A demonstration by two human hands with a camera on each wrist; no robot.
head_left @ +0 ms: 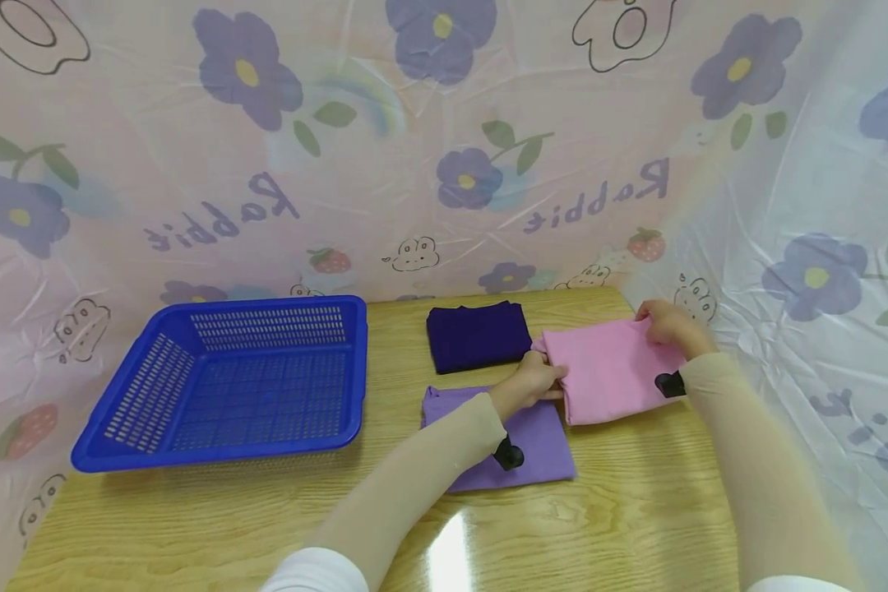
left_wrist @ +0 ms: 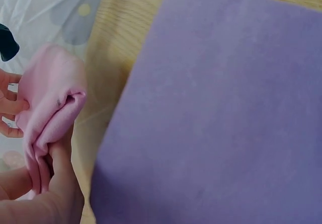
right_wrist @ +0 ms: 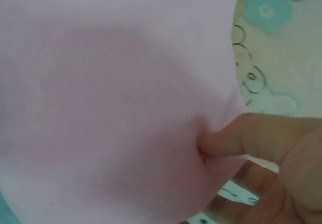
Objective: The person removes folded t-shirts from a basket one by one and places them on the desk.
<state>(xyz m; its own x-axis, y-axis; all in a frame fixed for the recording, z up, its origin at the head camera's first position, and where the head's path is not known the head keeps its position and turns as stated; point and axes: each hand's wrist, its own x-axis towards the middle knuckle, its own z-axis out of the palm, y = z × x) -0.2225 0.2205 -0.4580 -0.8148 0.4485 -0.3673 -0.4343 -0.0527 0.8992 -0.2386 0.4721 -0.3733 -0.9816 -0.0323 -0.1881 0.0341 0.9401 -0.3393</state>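
Both hands hold a folded pink cloth (head_left: 610,370) at the right of the head view. My left hand (head_left: 529,382) pinches its left edge, where several folded layers show in the left wrist view (left_wrist: 53,88). At the far right edge, my right hand (head_left: 673,329) grips the cloth, with the thumb (right_wrist: 221,141) on the upper face and the other fingers behind. A folded lavender cloth (head_left: 540,452) lies on the table beneath my left wrist. Behind it rests a smaller folded dark purple cloth (head_left: 479,337), just left of the pink one.
A blue plastic basket (head_left: 358,370) with mesh walls stands on the left of the wooden table (head_left: 266,526); its inside holds nothing. A flower-patterned curtain (head_left: 385,189) closes off the back and both sides.
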